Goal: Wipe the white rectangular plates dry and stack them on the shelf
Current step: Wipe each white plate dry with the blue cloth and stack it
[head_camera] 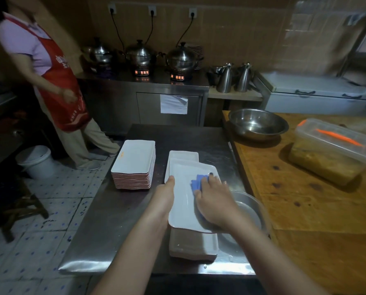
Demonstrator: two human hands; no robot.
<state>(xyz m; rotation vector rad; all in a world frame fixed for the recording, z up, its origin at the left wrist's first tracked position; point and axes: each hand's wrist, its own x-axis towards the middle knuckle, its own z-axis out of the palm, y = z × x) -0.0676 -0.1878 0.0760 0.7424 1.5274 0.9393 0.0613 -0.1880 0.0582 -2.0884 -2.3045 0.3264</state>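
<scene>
Two hands are over the steel worktop [113,209]: one left hand [166,194], one right hand [214,201]. Between them are one white rectangular plate [182,207] and one blue cloth [199,182]. Three plate piles surround that plate: a tall stack [135,165] at ten o'clock, packed too closely to count, a low pile [193,245] at six and a small pile [183,155] at twelve. Farther at twelve o'clock stand three lidded steel pots [100,54] [140,53] [182,57] under three wall sockets [112,9] [152,10] [192,12]. At one o'clock are two steel jugs [224,78] [243,78] and one steel bowl [257,124]. One lidded plastic container [331,150] is at two, one white bucket [36,160] at nine.

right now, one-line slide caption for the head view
The left hand holds a white rectangular plate at the steel table while the right hand presses a blue cloth onto it
</scene>
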